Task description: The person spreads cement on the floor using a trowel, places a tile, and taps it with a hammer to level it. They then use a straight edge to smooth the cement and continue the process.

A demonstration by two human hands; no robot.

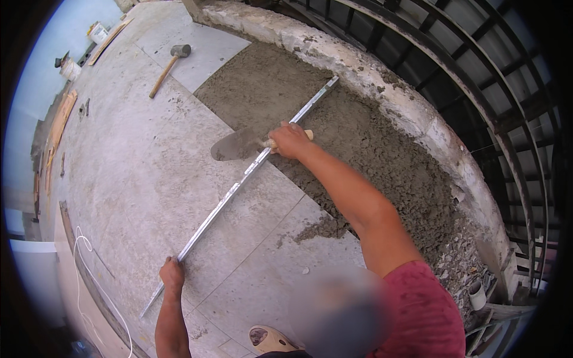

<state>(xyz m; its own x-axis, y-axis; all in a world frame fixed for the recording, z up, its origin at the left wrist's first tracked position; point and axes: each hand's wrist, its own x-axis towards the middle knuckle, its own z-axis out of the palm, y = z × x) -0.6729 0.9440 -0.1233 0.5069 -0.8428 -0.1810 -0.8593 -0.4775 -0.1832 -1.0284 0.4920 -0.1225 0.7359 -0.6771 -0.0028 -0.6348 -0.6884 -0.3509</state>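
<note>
A long silver metal straightedge (224, 198) runs diagonally from the pale grey tiles at lower left to the wet grey mortar bed (376, 149) by the low wall. My left hand (172, 272) is closed round its near end. Farther along, my right hand (289, 141) is closed on a trowel (233, 145) by its light wooden handle and also rests on the straightedge; whether its fingers wrap the bar as well is hidden. The trowel's blade, smeared with mortar, points left over the tile edge. The straightedge's far end lies across the mortar, close to the wall.
A rubber mallet (173, 64) lies on the far tiles. White buckets (98, 32) and wooden boards (59, 125) stand along the left edge. A rough low wall (441, 131) bounds the mortar, with metal railing beyond. A white cable (98, 280) trails at lower left.
</note>
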